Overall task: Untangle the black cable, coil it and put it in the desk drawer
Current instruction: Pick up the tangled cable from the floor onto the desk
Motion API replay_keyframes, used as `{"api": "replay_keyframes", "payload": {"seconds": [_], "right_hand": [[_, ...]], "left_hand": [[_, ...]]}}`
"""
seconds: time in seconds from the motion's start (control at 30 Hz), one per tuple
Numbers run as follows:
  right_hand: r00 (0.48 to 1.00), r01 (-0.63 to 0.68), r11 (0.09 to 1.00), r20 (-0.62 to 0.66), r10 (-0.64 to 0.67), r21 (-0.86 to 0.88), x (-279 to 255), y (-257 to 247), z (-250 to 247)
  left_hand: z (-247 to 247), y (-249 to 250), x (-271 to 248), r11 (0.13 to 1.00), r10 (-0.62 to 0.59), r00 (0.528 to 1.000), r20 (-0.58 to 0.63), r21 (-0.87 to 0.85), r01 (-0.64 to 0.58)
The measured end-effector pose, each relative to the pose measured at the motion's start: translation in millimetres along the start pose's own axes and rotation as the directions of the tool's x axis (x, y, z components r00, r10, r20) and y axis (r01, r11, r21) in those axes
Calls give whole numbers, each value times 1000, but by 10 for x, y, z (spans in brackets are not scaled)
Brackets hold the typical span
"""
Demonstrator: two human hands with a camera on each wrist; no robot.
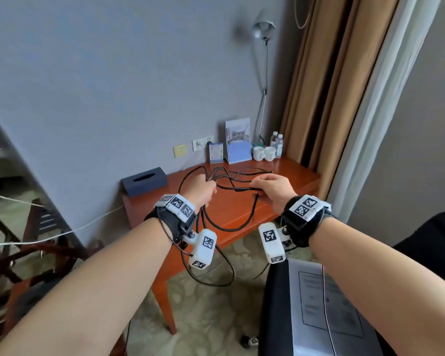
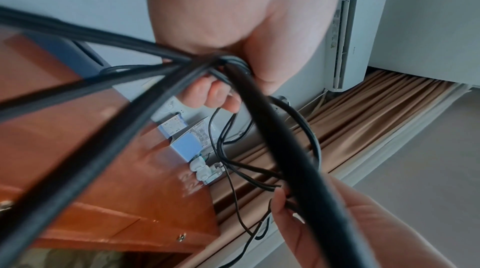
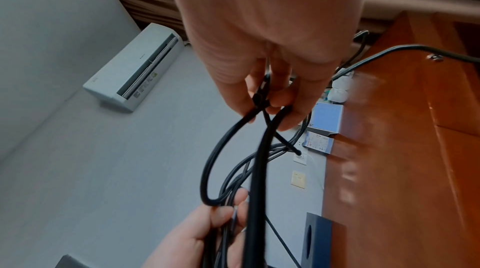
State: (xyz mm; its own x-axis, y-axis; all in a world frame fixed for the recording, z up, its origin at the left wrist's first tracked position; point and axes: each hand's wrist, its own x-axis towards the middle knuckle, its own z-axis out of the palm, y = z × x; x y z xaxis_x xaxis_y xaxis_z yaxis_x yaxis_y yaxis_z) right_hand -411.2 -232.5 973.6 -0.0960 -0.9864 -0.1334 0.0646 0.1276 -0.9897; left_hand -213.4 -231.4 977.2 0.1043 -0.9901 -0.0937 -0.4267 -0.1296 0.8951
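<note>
The black cable [image 1: 231,185] hangs in tangled loops above the wooden desk [image 1: 301,173], between both hands. My left hand [image 1: 199,188] grips a bunch of several strands in its fist [image 2: 221,63]; loops drop from it past the desk's front edge. My right hand [image 1: 272,188] pinches a thin strand and a thicker one between thumb and fingertips [image 3: 270,96]. The cable [image 3: 257,169] runs from there down to the left hand [image 3: 221,221]. A drawer front [image 2: 85,223] shows under the desk top, closed.
At the back of the desk stand a dark tissue box [image 1: 144,181], leaflets [image 1: 238,141], two white cups [image 1: 263,153], water bottles [image 1: 278,143] and a lamp [image 1: 263,29]. A white cord [image 1: 62,233] crosses at the left. A chair with a paper [image 1: 326,304] is at the lower right.
</note>
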Motion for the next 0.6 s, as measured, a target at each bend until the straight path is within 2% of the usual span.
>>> {"api": "replay_keyframes", "payload": {"seconds": [0.27, 0.43, 0.6], "right_hand": [[996, 93, 996, 4, -93, 0, 1145, -436, 317], [982, 188, 981, -32, -187, 44, 1953, -791, 604], [984, 176, 979, -31, -174, 103, 2586, -835, 690]], "left_hand": [[-157, 331, 1282, 997, 57, 998, 25, -49, -56], [-452, 687, 2210, 986, 164, 986, -29, -20, -165], [-481, 827, 2872, 979, 203, 978, -36, -1, -203]]}}
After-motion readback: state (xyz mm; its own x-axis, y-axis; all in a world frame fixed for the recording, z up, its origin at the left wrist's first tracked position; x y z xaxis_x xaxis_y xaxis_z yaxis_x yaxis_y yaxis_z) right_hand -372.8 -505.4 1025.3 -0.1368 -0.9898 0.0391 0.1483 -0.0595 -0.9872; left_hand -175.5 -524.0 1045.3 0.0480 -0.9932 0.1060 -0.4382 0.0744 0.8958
